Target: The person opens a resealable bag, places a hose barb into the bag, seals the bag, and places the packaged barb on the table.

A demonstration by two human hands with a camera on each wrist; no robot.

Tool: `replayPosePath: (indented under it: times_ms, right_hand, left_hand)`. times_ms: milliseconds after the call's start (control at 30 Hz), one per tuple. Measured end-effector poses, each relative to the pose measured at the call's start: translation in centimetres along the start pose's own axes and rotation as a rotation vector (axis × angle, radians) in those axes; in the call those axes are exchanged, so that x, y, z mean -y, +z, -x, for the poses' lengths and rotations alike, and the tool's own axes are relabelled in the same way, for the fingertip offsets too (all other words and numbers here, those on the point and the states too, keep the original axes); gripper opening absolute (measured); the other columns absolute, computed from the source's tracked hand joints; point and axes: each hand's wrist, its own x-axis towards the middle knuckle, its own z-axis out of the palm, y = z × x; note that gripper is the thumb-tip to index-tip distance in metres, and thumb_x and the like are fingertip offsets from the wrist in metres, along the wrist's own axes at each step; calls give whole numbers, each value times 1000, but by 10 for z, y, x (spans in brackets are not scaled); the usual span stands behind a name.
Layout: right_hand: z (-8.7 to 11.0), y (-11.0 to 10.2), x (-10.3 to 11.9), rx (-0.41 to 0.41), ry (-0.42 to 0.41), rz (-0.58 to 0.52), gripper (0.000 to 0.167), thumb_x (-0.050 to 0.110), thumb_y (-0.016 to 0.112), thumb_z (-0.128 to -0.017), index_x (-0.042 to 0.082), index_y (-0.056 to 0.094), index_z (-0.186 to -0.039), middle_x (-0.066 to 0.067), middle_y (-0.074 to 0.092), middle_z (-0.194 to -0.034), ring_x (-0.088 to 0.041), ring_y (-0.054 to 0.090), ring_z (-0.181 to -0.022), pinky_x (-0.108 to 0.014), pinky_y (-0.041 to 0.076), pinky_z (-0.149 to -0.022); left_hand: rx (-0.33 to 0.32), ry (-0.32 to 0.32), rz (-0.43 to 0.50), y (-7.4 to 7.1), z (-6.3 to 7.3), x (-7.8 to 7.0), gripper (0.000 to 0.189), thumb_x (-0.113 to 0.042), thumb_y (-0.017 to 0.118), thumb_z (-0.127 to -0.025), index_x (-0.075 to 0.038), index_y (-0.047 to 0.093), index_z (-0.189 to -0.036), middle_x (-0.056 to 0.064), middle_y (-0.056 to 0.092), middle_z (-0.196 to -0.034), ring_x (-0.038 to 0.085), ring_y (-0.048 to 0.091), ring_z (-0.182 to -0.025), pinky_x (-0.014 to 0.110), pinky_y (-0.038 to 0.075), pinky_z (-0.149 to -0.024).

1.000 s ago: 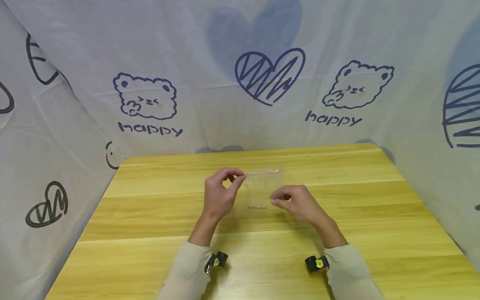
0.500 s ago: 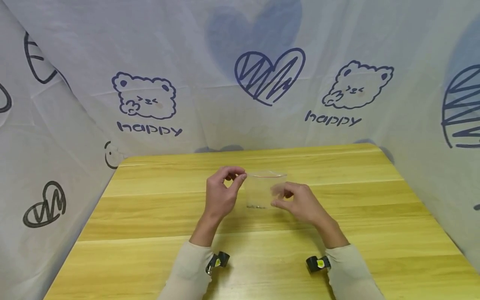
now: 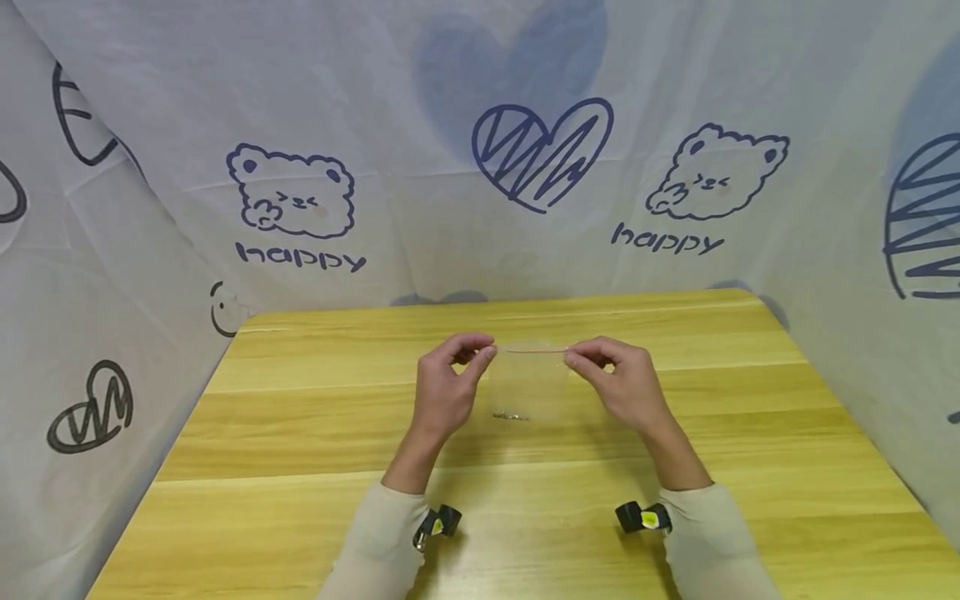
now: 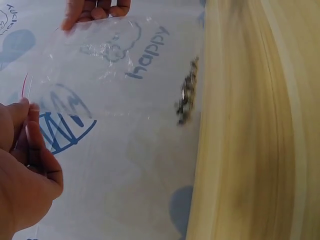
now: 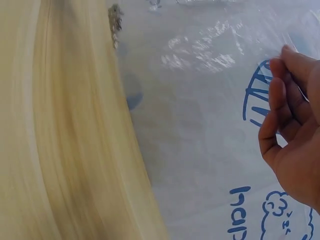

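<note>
A clear zip bag (image 3: 529, 379) with a red line along its top edge hangs upright between both hands. Small metallic pieces (image 4: 186, 95) lie gathered along its bottom; their exact kind is too blurred to tell. My left hand (image 3: 446, 383) pinches the bag's upper left corner between thumb and forefinger. At the upper right corner, my right hand (image 3: 626, 379) pinches the same edge with thumb and fingertips. In the right wrist view the bag's film (image 5: 210, 52) looks shiny and creased.
Below the bag is a wood-grain table (image 3: 525, 525). A white curtain (image 3: 420, 217) printed with bears and hearts surrounds its back and sides. Black wrist cameras (image 3: 447, 520) sit at both cuffs.
My right hand has moved up from the bag's lower right side to its top right corner and now pinches there. The left hand keeps its grip, shifting slightly right.
</note>
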Motion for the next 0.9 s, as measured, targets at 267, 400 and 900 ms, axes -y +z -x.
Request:
replayPosePath:
  times_ms: [267,400,900]
  right_hand:
    - [1,-1,1,-6,53,-53,12,18,68,-90,11,74,-99,-3,71,-84,-6,57,-72,-23,48,-67]
    - [2,-3,14,-4,56,-35,12,12,68,-90,7,73,-99,-6,70,-84,-4,55,-72,-22,48,-68]
    - [3,-1,0,-62,17,-53,6,8,70,-88,9,73,-93,-3,70,-80,-5,54,-69,-18,45,-66]
  left_hand:
    - [70,-75,-36,2,1,1,15,-20,66,-92,-7,72,-97,7,72,-91,14,58,-79,30,49,-72]
    - [76,-43,-80,3,2,1,14,-19,63,-94,-7,70,-96,6,70,-89,15,57,-79,29,48,-69]
    - [70,25,-158,7,5,4,14,-18,63,-94,-6,70,-93,6,70,-85,13,55,-74,22,45,-66]
